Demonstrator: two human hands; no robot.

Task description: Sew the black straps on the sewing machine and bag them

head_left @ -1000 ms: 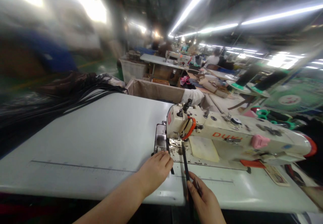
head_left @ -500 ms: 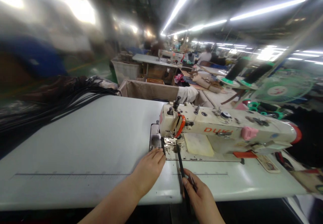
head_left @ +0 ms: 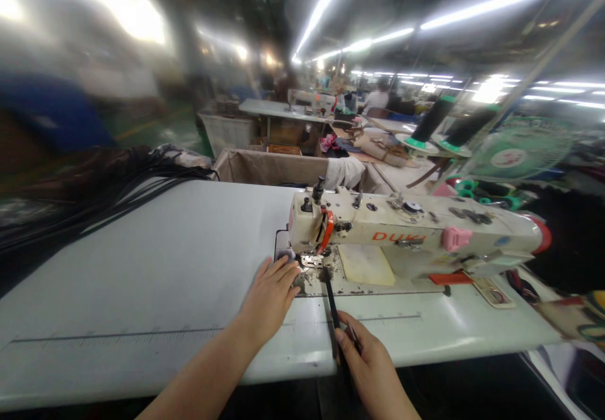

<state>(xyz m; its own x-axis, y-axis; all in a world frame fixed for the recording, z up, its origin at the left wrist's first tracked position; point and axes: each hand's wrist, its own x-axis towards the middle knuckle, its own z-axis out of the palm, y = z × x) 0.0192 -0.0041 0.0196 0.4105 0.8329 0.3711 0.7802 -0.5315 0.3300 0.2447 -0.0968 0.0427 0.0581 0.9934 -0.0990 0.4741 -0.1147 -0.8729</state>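
A white sewing machine (head_left: 373,224) with an orange thread lever guard stands on the pale worktable (head_left: 155,268). A narrow black strip (head_left: 330,294) runs from beside the presser foot area down toward me. My right hand (head_left: 368,357) pinches this strip near the table's front edge; a slim, dark metal tool (head_left: 353,335), its kind unclear, also sits in that hand. My left hand (head_left: 269,294) lies palm down left of the needle, fingers stretched out over the metal plate (head_left: 282,243) at the machine's bed. Whatever is under its fingertips is hidden.
Long black strips (head_left: 142,190) hang over the table's left side. Behind the table is a fabric-lined bin (head_left: 265,166). Thread cones (head_left: 432,120) and a green fan (head_left: 515,152) stand at the right rear. A printed ruler (head_left: 118,335) runs along the front.
My left hand's fingers have spread and flattened, shifting slightly left beside the needle. The right hand keeps its hold on the strip. The whole view has shifted a little.
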